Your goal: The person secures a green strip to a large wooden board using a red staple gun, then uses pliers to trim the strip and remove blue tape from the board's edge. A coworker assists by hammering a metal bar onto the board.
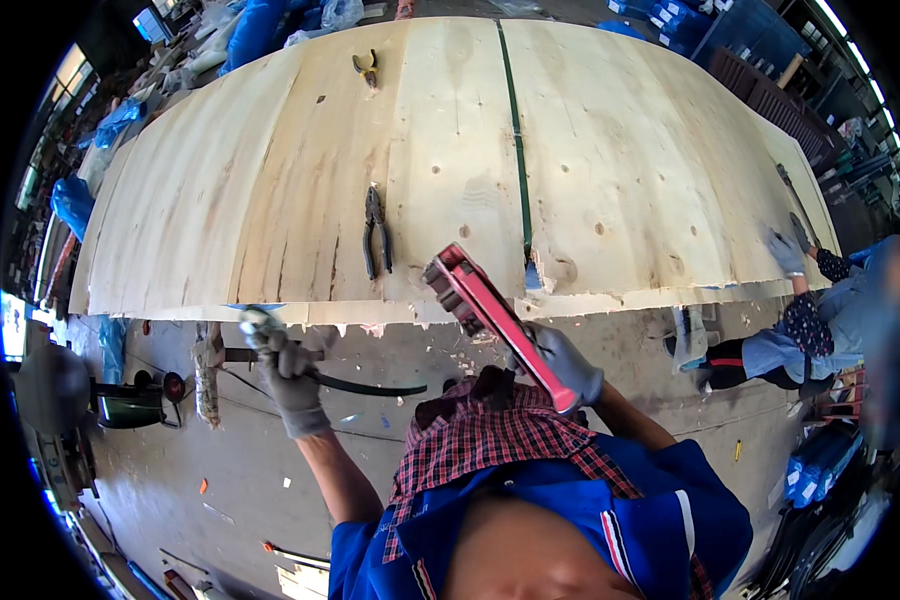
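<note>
While the left hand (288, 375) grasps a black-hosed tool (262, 325), right-hand fingers (566, 365) clench a red strapping tool (495, 320) at the plywood sheet's (270, 200) near edge.

Bright even daylight, strong fisheye bending, dark vignetted rim

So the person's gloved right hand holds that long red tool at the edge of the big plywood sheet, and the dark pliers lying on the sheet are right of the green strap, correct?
Not quite. In the head view the dark pliers lie left of the green strap, not right of it. The rest holds: the gloved right hand grips the long red tool at the edge of the big plywood sheet.
</note>
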A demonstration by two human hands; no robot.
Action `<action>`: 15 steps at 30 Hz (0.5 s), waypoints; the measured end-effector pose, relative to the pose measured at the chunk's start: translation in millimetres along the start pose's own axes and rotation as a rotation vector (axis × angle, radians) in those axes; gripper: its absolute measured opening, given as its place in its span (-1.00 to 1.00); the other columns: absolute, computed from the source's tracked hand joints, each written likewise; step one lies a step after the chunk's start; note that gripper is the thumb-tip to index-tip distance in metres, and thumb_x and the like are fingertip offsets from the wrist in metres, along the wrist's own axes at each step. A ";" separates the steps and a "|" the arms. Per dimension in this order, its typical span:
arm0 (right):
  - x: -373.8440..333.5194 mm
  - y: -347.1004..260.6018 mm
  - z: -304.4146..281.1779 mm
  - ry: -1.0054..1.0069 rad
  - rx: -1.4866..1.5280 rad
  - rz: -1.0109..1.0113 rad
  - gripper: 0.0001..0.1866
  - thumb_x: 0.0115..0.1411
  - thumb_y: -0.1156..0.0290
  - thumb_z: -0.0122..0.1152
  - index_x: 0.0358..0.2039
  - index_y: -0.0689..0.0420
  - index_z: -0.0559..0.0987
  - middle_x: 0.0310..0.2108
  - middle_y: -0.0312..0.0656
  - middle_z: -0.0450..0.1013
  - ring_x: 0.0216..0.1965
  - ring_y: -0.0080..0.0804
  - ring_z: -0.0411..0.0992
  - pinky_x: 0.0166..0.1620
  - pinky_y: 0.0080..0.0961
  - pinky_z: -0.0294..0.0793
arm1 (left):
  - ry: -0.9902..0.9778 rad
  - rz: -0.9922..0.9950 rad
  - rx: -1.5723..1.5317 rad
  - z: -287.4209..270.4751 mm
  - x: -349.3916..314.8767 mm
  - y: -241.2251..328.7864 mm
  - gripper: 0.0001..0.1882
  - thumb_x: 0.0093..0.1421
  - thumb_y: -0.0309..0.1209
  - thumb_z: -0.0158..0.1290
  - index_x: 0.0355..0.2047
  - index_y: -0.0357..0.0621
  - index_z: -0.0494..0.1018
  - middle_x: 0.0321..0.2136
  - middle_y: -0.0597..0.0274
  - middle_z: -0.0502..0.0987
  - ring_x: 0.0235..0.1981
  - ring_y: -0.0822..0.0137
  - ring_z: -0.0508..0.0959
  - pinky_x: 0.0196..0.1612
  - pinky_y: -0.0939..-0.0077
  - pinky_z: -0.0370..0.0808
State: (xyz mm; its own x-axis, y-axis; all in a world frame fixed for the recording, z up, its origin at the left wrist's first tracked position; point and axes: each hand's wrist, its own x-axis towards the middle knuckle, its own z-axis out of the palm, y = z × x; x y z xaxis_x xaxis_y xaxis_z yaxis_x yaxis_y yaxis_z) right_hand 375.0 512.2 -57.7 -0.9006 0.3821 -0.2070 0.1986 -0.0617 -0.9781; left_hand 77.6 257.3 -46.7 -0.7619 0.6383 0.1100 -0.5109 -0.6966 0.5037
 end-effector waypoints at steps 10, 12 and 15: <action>19.4 43.4 -85.1 0.441 0.372 -0.089 -0.71 0.34 0.25 -0.07 -0.11 0.19 0.45 -0.35 -0.27 0.45 -0.39 -0.57 0.43 -0.30 -0.62 0.44 | 0.349 -0.243 1.075 10.0 -53.0 -43.4 -0.52 0.30 -0.11 -0.05 0.04 -0.26 0.37 -0.16 0.21 0.52 -0.40 0.44 0.60 -0.61 0.72 0.33; 41.7 42.0 -115.9 0.509 0.427 -0.132 -0.77 0.33 0.29 -0.02 -0.16 0.17 0.48 -0.38 -0.29 0.46 -0.41 -0.59 0.42 -0.33 -0.61 0.45 | 0.443 -0.302 1.128 -20.3 -77.2 -56.5 -0.55 0.30 -0.18 -0.04 0.05 -0.26 0.35 -0.24 0.23 0.50 -0.35 0.38 0.61 -0.58 0.66 0.40; 78.9 41.3 -161.4 0.669 0.417 -0.241 -0.82 0.31 0.34 -0.02 -0.22 0.16 0.48 -0.42 -0.28 0.47 -0.44 -0.58 0.43 -0.37 -0.63 0.45 | 0.529 -0.314 1.262 -48.4 -106.9 -67.2 -0.63 0.27 -0.31 -0.02 0.01 -0.27 0.34 -0.25 0.21 0.43 -0.34 0.36 0.59 -0.55 0.60 0.49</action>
State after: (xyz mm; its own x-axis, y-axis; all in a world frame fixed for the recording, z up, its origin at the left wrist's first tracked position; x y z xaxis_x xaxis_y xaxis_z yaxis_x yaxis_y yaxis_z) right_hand 374.5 688.6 -111.2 -0.4537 0.8889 -0.0637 -0.2488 -0.1950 -0.9487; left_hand 174.1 220.0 -133.8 -0.8862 0.3166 -0.3382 -0.2033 0.3902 0.8980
